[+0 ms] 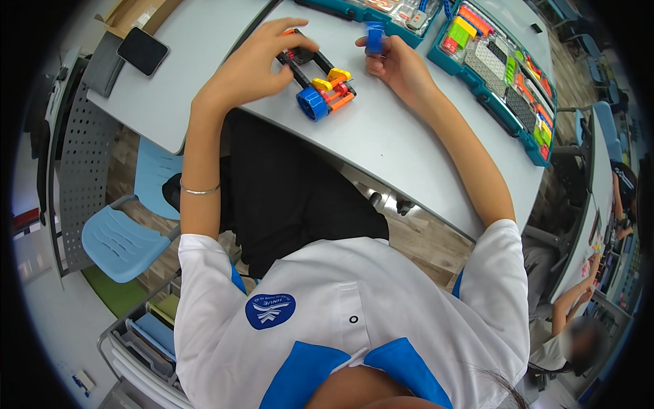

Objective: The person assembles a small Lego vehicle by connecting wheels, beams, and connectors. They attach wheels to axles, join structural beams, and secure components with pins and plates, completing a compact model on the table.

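Note:
On the white table point(422, 140) lies a small model built of toy construction pieces point(300, 71), with dark beams, orange and yellow parts and a blue wheel point(312, 104) at its near end. My left hand point(255, 65) is curved loosely over the model's far left part, fingers and thumb apart; whether they touch it is unclear. To the right of the model, my right hand point(402, 68) is closed with a blue wheel-like piece point(375, 37) pinched at its fingertips, held above the table. That piece is slightly blurred.
A teal case point(501, 78) of sorted, colourful construction parts lies open at the right. Another teal tray point(388, 13) stands at the far edge. At the left are a phone point(143, 52), a grey pouch point(105, 65) and blue chairs point(126, 242). Another person point(562, 341) sits at far right.

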The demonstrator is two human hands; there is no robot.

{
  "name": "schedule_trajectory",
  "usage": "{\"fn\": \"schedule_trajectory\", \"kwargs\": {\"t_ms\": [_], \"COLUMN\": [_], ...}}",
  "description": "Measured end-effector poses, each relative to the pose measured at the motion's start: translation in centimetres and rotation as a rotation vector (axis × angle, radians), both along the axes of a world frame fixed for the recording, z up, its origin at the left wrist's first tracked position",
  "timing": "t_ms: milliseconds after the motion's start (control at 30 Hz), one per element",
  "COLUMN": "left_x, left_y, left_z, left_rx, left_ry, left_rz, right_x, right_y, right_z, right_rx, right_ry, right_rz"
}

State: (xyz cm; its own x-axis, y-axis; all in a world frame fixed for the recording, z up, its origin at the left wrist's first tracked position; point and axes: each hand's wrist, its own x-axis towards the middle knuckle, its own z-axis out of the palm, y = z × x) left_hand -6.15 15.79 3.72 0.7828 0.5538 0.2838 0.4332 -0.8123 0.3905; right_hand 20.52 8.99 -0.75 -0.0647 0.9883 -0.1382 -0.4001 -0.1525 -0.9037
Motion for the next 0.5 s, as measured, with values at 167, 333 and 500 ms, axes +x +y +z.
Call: {"fn": "schedule_trajectory", "kwargs": {"t_ms": [167,333,500], "left_x": [-0.4,-0.8,-0.4], "left_y": [-1.9,-1.1,-2.3], "left_z": [-1.7,-3.1,-4.9], "left_rx": [0.052,-0.113,-0.091], "left_ry": [0.067,-0.143,-0.349], "left_rz": [0.07,-0.006,-0.059], "right_x": [0.3,-0.1,0.2], "right_y": [0.0,-0.3,-0.4], "right_z": [-0.3,0.0,-0.6], "right_rx": [0.069,0.065,0.093], "right_ry": [-0.152,-0.114,-0.047], "right_rz": [0.083,0.175,0.4]}}
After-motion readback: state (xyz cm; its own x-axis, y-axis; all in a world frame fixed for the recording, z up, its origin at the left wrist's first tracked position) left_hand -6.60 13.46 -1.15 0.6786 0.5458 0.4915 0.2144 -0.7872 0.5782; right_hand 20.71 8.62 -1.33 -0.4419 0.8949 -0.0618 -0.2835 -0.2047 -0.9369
